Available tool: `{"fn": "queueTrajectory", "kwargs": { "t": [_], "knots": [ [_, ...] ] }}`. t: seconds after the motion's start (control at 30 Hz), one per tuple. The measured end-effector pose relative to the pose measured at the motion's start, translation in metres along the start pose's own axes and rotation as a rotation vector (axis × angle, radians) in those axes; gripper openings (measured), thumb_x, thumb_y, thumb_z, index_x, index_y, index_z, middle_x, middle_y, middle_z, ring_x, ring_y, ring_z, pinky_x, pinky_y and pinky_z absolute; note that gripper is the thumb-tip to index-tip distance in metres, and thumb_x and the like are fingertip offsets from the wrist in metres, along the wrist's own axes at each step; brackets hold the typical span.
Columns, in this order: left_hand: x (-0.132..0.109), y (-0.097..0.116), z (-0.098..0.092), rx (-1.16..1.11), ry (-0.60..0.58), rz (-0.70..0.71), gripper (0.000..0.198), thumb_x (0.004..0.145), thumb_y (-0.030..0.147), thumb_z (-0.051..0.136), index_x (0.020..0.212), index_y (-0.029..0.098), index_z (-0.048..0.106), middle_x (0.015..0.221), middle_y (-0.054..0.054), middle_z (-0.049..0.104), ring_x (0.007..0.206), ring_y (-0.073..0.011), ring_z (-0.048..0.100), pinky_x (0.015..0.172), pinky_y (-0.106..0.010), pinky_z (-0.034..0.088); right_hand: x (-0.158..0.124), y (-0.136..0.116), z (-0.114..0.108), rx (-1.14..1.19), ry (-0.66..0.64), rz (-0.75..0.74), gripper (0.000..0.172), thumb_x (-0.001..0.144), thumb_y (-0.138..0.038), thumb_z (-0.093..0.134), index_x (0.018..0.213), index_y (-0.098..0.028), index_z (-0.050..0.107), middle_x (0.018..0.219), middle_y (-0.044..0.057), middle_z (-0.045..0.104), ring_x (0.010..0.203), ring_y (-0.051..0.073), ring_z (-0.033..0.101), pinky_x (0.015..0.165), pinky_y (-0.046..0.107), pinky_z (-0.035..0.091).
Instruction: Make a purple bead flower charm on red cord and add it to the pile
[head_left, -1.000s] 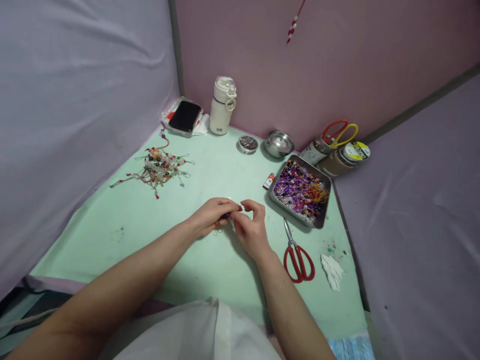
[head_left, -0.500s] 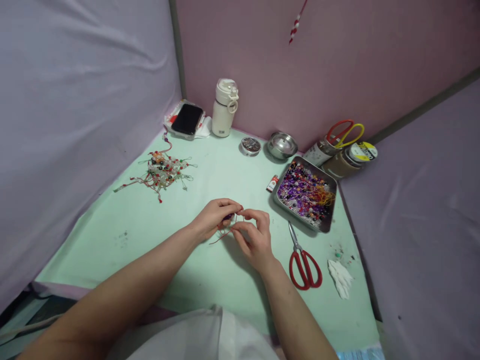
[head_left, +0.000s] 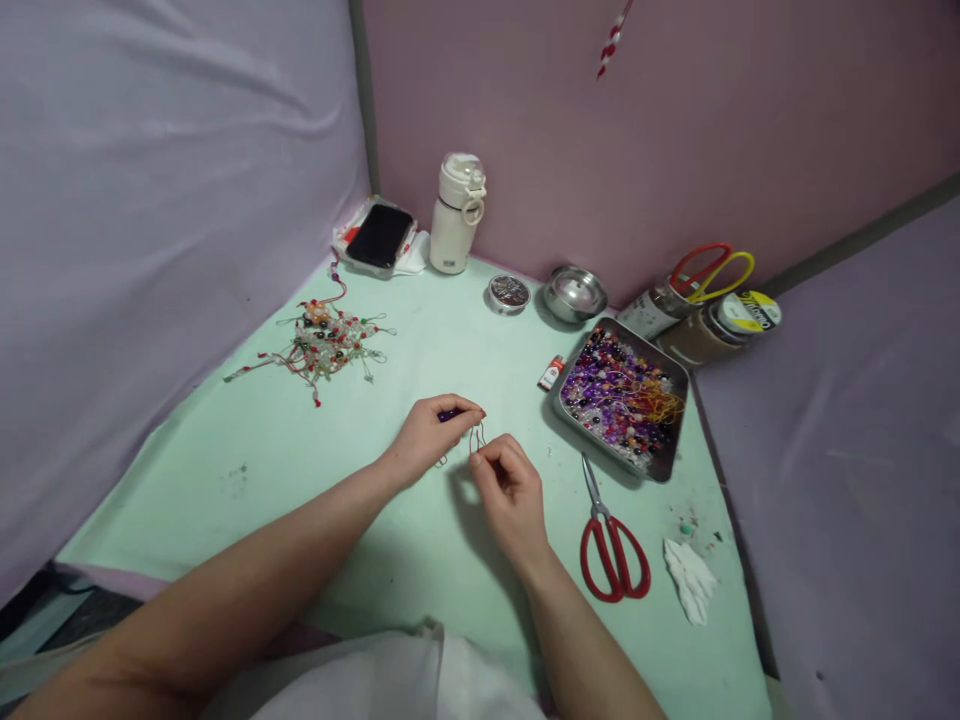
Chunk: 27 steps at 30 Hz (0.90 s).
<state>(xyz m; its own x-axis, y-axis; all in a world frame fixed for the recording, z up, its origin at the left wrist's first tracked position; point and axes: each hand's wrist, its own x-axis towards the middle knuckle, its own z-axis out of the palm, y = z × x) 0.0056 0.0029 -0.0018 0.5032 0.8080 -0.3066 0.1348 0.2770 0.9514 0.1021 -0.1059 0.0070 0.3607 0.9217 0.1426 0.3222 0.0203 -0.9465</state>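
My left hand (head_left: 429, 432) is closed round a small beaded string, of which purple beads (head_left: 448, 414) show between the fingers. At its fingertips a bit of red cord sticks out. Just to the right, my right hand (head_left: 511, 488) pinches the thin red cord (head_left: 474, 437), which runs in a loop between the two hands. Both hands are held over the middle of the pale green table (head_left: 420, 590). The far end of the beaded string is hidden in my left palm.
Red-handled scissors (head_left: 615, 550) and a crumpled white tissue (head_left: 690, 580) lie at right. Behind them stands a metal tray (head_left: 564, 412) of mixed beads. Finished beaded strings (head_left: 330, 340) are heaped at left. A white bottle (head_left: 452, 225), metal bowl (head_left: 576, 295) and phone (head_left: 380, 236) line the back.
My right hand has moved slightly down and its fingers have drawn together on the cord. The loose cord end that stuck out to the left below the hands no longer shows there.
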Motion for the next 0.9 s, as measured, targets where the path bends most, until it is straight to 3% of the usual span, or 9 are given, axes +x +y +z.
{"fn": "queueTrajectory", "kwargs": {
  "t": [0.27, 0.5, 0.9],
  "knots": [
    [-0.004, 0.003, 0.000, 0.123, 0.008, 0.193, 0.018, 0.078, 0.032, 0.064, 0.081, 0.017, 0.072, 0.081, -0.004, 0.071, 0.072, -0.0136, 0.058, 0.065, -0.025, 0.044, 0.006, 0.002, 0.000, 0.254, 0.004, 0.364, 0.024, 0.081, -0.031, 0.057, 0.062, -0.020, 0.051, 0.061, -0.004, 0.046, 0.060, 0.012, 0.037, 0.058, 0.026, 0.030],
    [-0.004, 0.000, 0.000, 0.147, -0.011, 0.319, 0.013, 0.080, 0.027, 0.063, 0.079, 0.017, 0.071, 0.084, -0.004, 0.071, 0.082, -0.0155, 0.063, 0.076, -0.027, 0.046, 0.007, 0.013, 0.002, 0.459, -0.021, 0.426, 0.021, 0.079, -0.029, 0.059, 0.062, -0.020, 0.050, 0.058, -0.006, 0.040, 0.055, 0.010, 0.031, 0.052, 0.024, 0.025],
    [-0.005, -0.002, 0.002, 0.194, -0.023, 0.377, 0.011, 0.080, 0.024, 0.062, 0.078, 0.017, 0.070, 0.084, -0.004, 0.070, 0.083, -0.0160, 0.063, 0.076, -0.028, 0.046, 0.011, 0.011, 0.003, 0.589, 0.040, 0.496, 0.027, 0.076, -0.038, 0.068, 0.064, -0.019, 0.053, 0.058, -0.006, 0.039, 0.055, 0.009, 0.031, 0.052, 0.025, 0.022]
  ]
}}
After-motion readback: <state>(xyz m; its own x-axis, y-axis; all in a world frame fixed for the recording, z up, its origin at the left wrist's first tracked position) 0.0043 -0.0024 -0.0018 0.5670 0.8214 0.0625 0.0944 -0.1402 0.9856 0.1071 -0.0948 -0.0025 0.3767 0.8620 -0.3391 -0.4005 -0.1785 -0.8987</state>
